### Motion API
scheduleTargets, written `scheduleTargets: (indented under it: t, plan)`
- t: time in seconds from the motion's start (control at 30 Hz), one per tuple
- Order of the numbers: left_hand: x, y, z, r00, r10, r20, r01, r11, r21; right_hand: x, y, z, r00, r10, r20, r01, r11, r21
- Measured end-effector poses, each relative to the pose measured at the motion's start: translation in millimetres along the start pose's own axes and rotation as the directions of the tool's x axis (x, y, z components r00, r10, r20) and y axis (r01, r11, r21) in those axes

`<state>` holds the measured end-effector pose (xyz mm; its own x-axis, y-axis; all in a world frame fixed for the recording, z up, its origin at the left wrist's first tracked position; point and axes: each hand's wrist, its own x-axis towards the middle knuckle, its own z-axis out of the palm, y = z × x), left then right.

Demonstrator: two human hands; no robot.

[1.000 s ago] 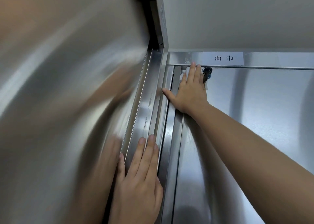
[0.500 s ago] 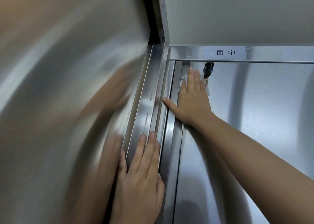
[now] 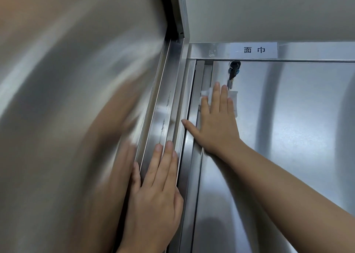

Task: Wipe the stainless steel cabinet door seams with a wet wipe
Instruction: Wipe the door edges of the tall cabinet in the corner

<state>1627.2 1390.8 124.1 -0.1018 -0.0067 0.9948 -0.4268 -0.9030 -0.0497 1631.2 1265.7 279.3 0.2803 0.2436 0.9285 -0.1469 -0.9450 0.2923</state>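
Note:
My right hand [image 3: 215,122] lies flat on the stainless steel cabinet door [image 3: 288,128], fingers pointing up, pressing a white wet wipe [image 3: 233,99] against the door's left edge next to the vertical seam [image 3: 194,103]. Most of the wipe is hidden under the palm and fingers; its corners stick out above and to the right. The thumb reaches left across the seam. My left hand [image 3: 155,193] rests flat on the edge of the opened left door [image 3: 165,122], fingers straight and together, holding nothing.
A key [image 3: 233,71] hangs in the lock just above my right fingertips. A white label [image 3: 253,50] is stuck on the top frame rail. The opened left door's shiny face [image 3: 67,99] fills the left half. A pale wall [image 3: 269,10] is above the cabinet.
My right hand has slid the wipe down the door edge, away from the top rail and past the key. My left hand has stayed in place.

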Motion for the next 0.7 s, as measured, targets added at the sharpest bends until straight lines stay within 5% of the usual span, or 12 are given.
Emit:
scheduleTargets:
  t: [0.7]
  plan:
    - [-2.4,1.0,-5.8,0.997,0.003,0.076,-0.002,1.000,-0.009,-48.3,-21.2,10.8,0.998,0.053,0.036,-0.054,0.998,0.026]
